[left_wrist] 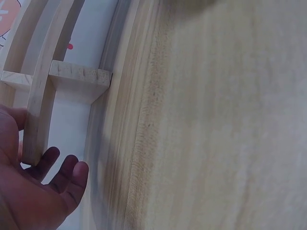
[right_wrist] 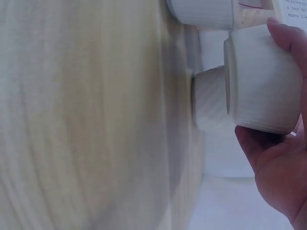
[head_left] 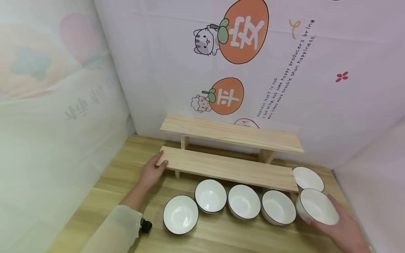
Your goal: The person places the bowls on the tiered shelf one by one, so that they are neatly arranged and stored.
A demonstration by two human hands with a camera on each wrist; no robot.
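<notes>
My right hand (head_left: 346,225) grips a white bowl (head_left: 319,206) with a dark rim at the far right. In the right wrist view that bowl (right_wrist: 264,79) shows a ribbed outside and is held above the tabletop, thumb and fingers on opposite sides. My left hand (head_left: 153,172) holds the left end of the lower board of a two-tier wooden shelf (head_left: 227,167). Seen from the left wrist, the board's end (left_wrist: 37,124) lies between thumb and fingers. Another white bowl (head_left: 308,178) stands behind the held one, partly hidden, beside the shelf's right end.
Several matching bowls stand in front of the shelf, among them the leftmost bowl (head_left: 181,215) and one nearest the held bowl, a white bowl (head_left: 278,207). The upper board (head_left: 232,133) runs along the printed back cloth (head_left: 158,70). White cloth walls flank the wooden tabletop (head_left: 104,189).
</notes>
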